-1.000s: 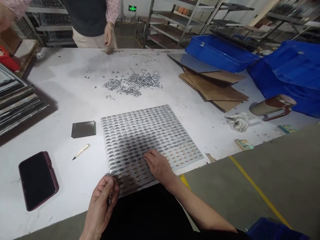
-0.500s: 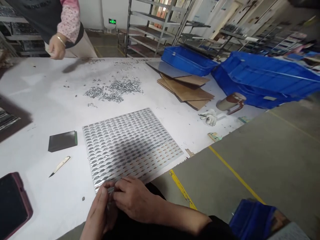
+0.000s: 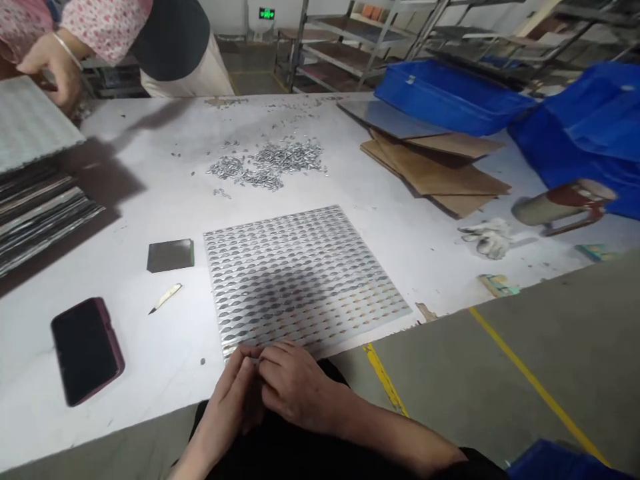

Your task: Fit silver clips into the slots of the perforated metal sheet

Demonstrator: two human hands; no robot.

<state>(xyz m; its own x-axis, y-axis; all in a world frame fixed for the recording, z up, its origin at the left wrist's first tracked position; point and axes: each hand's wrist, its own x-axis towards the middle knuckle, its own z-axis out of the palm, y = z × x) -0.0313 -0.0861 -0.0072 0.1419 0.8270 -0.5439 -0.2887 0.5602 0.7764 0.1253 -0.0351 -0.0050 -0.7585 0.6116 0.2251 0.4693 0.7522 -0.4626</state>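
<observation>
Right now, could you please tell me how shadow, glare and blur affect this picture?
In the head view, a soft shadow darkens the middle of the patterned sheet, with glints along its lower left; the mug looks stretched and soft towards the right edge; between the left hand and right hand, dimness hides any held piece.

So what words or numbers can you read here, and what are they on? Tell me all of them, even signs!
None can be read for sure.
Green lit sign on the back wall: its marks are too small and blurred.
Blue bin: a small pale mark, too blurred.
Phone: dark screen, no words showing.
</observation>
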